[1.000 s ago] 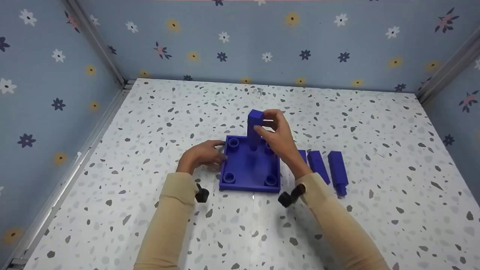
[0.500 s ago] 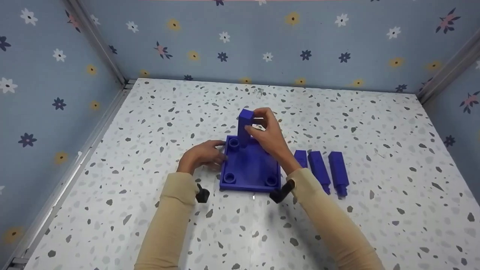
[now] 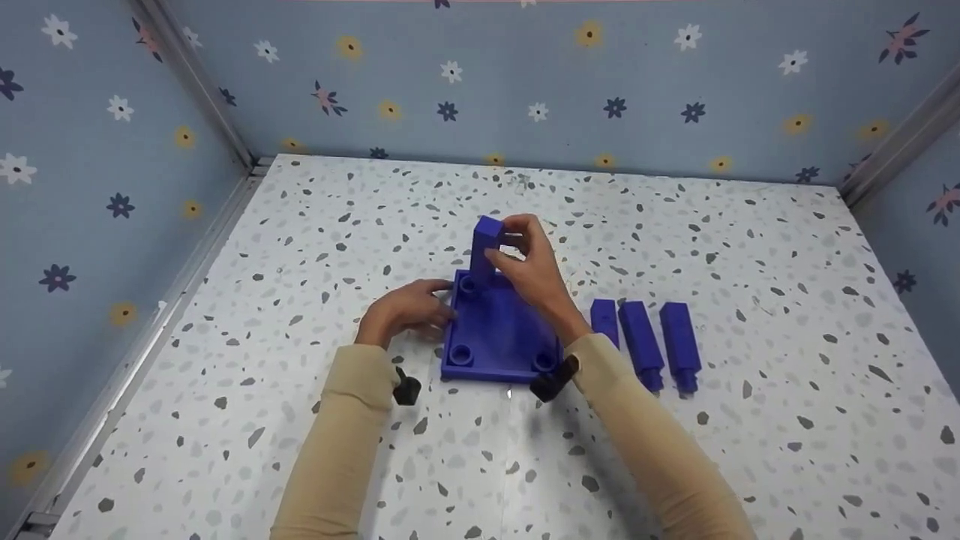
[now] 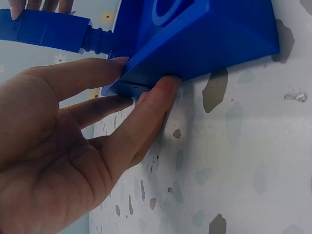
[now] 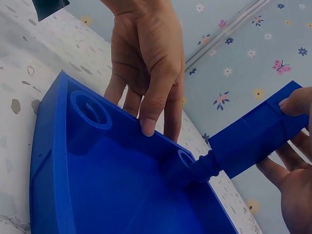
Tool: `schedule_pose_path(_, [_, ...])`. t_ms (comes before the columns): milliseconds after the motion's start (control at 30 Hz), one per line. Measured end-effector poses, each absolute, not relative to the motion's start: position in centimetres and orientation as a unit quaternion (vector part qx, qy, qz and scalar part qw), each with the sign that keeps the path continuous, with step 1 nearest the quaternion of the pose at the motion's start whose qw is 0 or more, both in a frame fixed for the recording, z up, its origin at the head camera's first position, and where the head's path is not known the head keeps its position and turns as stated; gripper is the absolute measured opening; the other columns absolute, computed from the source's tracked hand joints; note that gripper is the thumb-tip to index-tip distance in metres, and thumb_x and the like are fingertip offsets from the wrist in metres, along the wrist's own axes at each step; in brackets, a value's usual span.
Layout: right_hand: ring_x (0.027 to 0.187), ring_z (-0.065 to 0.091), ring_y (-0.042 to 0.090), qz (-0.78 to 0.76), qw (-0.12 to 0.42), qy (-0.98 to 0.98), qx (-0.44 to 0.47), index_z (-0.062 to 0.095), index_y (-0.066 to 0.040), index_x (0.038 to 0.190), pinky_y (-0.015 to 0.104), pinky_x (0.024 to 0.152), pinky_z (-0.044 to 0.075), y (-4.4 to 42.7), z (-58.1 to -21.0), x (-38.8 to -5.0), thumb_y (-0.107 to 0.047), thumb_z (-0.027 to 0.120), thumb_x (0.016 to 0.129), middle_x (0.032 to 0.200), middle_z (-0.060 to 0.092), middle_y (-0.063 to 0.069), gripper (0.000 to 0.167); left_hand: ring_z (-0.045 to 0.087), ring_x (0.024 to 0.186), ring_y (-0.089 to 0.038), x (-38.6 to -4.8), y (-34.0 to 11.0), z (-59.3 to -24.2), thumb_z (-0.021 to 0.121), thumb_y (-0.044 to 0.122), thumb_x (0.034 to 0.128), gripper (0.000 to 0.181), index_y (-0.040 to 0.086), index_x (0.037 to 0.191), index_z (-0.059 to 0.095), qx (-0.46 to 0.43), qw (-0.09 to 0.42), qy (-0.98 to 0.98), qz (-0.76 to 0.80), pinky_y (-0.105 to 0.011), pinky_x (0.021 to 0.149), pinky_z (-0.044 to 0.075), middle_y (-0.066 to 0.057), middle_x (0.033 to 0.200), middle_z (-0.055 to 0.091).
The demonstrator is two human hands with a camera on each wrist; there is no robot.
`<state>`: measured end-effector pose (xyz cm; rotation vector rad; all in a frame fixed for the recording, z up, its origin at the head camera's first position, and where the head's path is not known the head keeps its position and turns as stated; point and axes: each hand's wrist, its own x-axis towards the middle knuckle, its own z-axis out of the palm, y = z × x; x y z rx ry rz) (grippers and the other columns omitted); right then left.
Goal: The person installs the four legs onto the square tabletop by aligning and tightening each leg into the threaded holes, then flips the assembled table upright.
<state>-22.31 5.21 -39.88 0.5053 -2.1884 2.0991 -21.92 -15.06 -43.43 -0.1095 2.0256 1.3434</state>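
A blue toy tabletop (image 3: 499, 330) lies underside up, with raised rims and round corner sockets (image 5: 91, 109). My left hand (image 3: 409, 307) holds its left rim, one digit over the edge and other fingers along the outer side. With thumb and fingers, my right hand (image 3: 532, 266) grips a blue square table leg (image 3: 486, 244) near its upper end. The leg's ribbed peg (image 5: 204, 166) points down at the far-left socket (image 3: 467, 284). The leg looks tilted in the right wrist view. Whether the peg has entered the socket, I cannot tell.
Three more blue legs lie on the speckled white table (image 3: 337, 225) to the right: a near one (image 3: 604, 322) partly behind my right arm, a middle one (image 3: 641, 345) and an outer one (image 3: 680, 345). Flower-patterned panels (image 3: 495, 90) stand behind and at both sides.
My right hand has carried the leg leftward over the tabletop to the far-left socket. As the right arm shifted, more of the nearest loose legs came into view. My left hand has stayed in place.
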Motion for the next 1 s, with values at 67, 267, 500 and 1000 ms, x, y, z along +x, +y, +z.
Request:
schedule_pose_path(67, [0.110,0.058,0.034,0.681,0.036,-0.712,0.166,0.047,0.005,0.117,0.034,0.090,0.050,5.0,-40.0,-22.4,0.003,0.066,0.083,0.113,0.056,0.015,0.039,0.063,0.080,-0.014,-21.9,-15.0,-43.4,0.060,0.003,0.0863,0.074,0.014,0.152,0.027,-0.038,0.345,0.784,0.515,-0.033,0.081,0.056,-0.013,0.122,0.055])
schedule_pose_path(267, [0.111,0.056,0.033,0.688,0.020,-0.703,0.178,0.046,0.006,0.118,0.038,0.092,0.051,4.4,-40.0,-22.5,0.004,0.065,0.084,0.114,0.055,0.016,0.039,0.061,0.085,-0.013,-21.9,-15.1,-43.3,0.062,0.008,0.0864,0.073,0.015,0.151,0.029,-0.030,0.336,0.804,0.490,-0.031,0.084,0.054,-0.013,0.130,0.051])
schedule_pose_path(500, [0.111,0.056,0.032,0.696,0.009,-0.696,0.178,0.045,0.006,0.119,0.037,0.094,0.051,3.8,-39.9,-22.6,0.006,0.064,0.084,0.115,0.056,0.016,0.040,0.061,0.088,-0.015,-21.8,-15.2,-43.3,0.064,0.009,0.0842,0.073,0.015,0.150,0.032,-0.021,0.328,0.816,0.476,-0.031,0.085,0.052,-0.014,0.131,0.050])
schedule_pose_path(1000, [0.112,0.056,0.030,0.675,0.001,-0.715,0.181,0.045,0.004,0.120,0.040,0.097,0.050,3.4,-41.1,-22.8,0.004,0.065,0.085,0.116,0.054,0.015,0.041,0.061,0.080,-0.015,-22.0,-15.2,-43.6,0.063,0.008,0.0839,0.073,0.013,0.150,0.032,-0.011,0.327,0.817,0.476,-0.029,0.077,0.054,-0.013,0.115,0.057])
